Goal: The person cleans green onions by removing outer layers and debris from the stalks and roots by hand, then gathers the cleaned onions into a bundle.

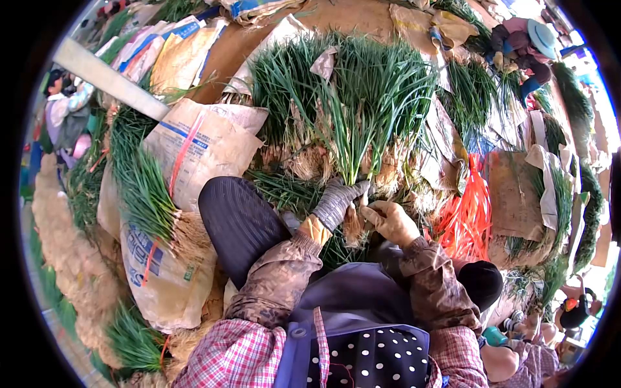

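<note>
Head view: my left grip (336, 203) is clamped around the green onion bunch (350, 152), roots (353, 230) near and leaves far, presumably keeping stems aligned. My right grip (392, 224) is beside the roots; I cannot tell its closure. Stacked onions (281, 84) lie beyond.

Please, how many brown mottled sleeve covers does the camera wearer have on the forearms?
2. One brown mottled fabric sleeve cover is behind the left hand; the other sleeve cover is behind the right hand.
</note>
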Action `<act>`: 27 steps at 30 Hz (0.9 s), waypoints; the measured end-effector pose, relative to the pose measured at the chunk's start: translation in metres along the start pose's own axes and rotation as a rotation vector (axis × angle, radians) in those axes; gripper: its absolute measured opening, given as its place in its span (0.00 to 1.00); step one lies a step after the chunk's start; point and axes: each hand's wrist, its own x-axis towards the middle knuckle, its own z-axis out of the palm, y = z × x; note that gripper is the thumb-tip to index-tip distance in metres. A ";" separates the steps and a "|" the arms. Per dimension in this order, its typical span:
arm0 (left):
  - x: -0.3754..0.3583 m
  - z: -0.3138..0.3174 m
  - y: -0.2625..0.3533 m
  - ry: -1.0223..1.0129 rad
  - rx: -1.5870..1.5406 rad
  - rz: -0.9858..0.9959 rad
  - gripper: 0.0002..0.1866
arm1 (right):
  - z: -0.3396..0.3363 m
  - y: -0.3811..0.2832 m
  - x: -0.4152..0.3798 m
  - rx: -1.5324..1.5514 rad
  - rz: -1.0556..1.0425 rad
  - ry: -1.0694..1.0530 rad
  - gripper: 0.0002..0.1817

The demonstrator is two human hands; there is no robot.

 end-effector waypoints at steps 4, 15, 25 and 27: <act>-0.018 0.013 0.015 0.135 0.286 -0.124 0.14 | -0.003 -0.016 0.014 -0.057 0.115 0.261 0.45; -0.036 0.016 0.018 0.022 0.100 0.294 0.10 | 0.024 0.070 0.059 -0.377 0.492 -0.035 0.12; -0.040 0.001 0.059 0.004 -0.237 0.382 0.10 | 0.014 0.039 0.114 -0.253 -0.032 0.438 0.09; -0.027 -0.012 0.045 0.058 -0.215 0.279 0.15 | 0.011 0.019 0.137 -0.269 -0.103 0.598 0.11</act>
